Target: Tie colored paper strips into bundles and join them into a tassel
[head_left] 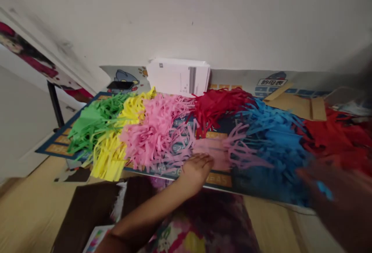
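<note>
My left hand [197, 173] is at the front edge of the table board, its fingers bent and closed on the near edge of a flat pink fringed paper strip [212, 150]. The strip has a plain middle and cut fringes spreading to both sides. My right hand [337, 195] is at the lower right, smeared by motion, with a small blue scrap [324, 190] by its fingers; whether it grips the scrap I cannot tell. Just beyond that hand lie blue fringed paper bundles [279, 140] and a red fringed bundle [340, 133].
Green [93, 121], yellow [112, 148], pink [154, 129] and dark red fringed bundles [221, 104] cover the printed board [52, 148]. A white card stack [178, 76] leans at the wall, near a black phone-like object [120, 86] and brown cardboard [296, 105]. A dark box [87, 210] sits below.
</note>
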`<act>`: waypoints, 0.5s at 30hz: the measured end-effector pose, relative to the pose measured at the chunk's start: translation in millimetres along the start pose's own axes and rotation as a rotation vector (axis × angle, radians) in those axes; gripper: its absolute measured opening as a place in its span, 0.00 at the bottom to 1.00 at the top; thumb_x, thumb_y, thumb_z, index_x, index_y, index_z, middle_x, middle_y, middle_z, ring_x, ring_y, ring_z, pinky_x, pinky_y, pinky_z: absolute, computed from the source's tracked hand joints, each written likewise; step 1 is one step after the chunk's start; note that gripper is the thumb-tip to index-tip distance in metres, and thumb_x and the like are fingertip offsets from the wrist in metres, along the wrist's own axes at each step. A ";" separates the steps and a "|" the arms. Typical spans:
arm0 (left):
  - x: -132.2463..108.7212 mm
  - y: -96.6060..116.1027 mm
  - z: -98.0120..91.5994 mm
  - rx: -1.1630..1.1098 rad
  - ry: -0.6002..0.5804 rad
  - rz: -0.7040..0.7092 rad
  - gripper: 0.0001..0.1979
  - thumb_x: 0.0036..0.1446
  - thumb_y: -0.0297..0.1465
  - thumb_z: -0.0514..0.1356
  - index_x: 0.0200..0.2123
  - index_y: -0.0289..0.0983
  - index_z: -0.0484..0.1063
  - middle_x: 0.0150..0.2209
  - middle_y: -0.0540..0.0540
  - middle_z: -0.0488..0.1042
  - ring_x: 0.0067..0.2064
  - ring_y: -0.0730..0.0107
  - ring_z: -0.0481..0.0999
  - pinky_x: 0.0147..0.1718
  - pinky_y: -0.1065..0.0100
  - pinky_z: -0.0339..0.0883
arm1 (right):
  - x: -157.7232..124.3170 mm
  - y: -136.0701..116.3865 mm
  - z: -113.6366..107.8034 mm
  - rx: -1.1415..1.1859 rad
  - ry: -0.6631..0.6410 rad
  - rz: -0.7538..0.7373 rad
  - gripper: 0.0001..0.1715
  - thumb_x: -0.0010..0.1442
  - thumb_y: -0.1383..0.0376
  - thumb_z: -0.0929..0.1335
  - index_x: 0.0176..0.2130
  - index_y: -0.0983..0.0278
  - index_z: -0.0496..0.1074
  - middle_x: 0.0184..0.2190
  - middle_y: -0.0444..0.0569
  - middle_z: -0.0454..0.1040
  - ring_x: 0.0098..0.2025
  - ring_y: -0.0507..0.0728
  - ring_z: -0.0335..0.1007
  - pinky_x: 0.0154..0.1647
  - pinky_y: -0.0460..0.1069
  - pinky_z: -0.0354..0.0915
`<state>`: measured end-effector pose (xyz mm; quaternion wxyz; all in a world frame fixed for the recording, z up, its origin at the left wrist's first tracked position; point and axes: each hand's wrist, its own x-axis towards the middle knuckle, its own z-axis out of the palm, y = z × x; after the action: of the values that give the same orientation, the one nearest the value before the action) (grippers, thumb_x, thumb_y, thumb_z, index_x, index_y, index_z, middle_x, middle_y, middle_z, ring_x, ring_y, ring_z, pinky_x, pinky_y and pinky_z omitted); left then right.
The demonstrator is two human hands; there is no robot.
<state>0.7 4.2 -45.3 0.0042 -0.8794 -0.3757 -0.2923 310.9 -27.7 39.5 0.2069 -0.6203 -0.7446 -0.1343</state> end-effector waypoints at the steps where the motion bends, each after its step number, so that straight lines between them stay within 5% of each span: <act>1: -0.8 2.3 -0.8 0.001 -0.020 -0.008 0.11 0.65 0.25 0.54 0.47 0.34 0.75 0.45 0.41 0.82 0.50 0.61 0.80 0.52 0.57 0.75 | -5.6 -21.8 4.0 0.131 0.037 -0.123 0.15 0.65 0.55 0.63 0.40 0.56 0.77 0.37 0.52 0.81 0.41 0.66 0.76 0.49 0.62 0.66; 3: -0.6 6.1 -7.1 0.002 -0.062 -0.021 0.11 0.65 0.26 0.55 0.47 0.33 0.75 0.46 0.39 0.82 0.51 0.60 0.80 0.54 0.56 0.74 | -8.4 -69.2 24.9 0.324 -0.039 -0.434 0.18 0.65 0.59 0.64 0.50 0.59 0.74 0.44 0.52 0.80 0.45 0.63 0.77 0.52 0.60 0.66; 6: -0.9 6.6 -20.9 -0.019 -0.110 -0.039 0.10 0.64 0.25 0.55 0.44 0.33 0.75 0.45 0.40 0.82 0.50 0.61 0.80 0.55 0.57 0.73 | 5.5 -107.1 68.5 0.374 -0.174 -0.453 0.18 0.65 0.68 0.62 0.51 0.65 0.74 0.47 0.54 0.80 0.50 0.62 0.76 0.60 0.63 0.59; 10: -6.0 -5.7 -36.0 -0.057 -0.126 -0.086 0.10 0.64 0.25 0.55 0.46 0.36 0.75 0.45 0.41 0.82 0.49 0.62 0.81 0.53 0.57 0.73 | 21.0 -80.8 98.6 0.493 -0.319 -0.398 0.17 0.67 0.69 0.61 0.45 0.59 0.78 0.43 0.48 0.82 0.49 0.59 0.77 0.55 0.59 0.64; 15: -3.9 -21.8 -45.6 -0.191 -0.093 -0.313 0.08 0.65 0.25 0.55 0.38 0.37 0.74 0.34 0.45 0.82 0.37 0.66 0.81 0.46 0.61 0.72 | 33.2 -63.7 90.9 0.501 -0.462 -0.236 0.19 0.71 0.61 0.59 0.43 0.57 0.78 0.42 0.47 0.82 0.42 0.59 0.77 0.43 0.55 0.65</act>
<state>-39.2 6.9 -14.1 -0.1422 -0.8193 -0.4782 -0.2827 230.9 30.3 -21.0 0.1617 -0.4740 -0.8481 0.1730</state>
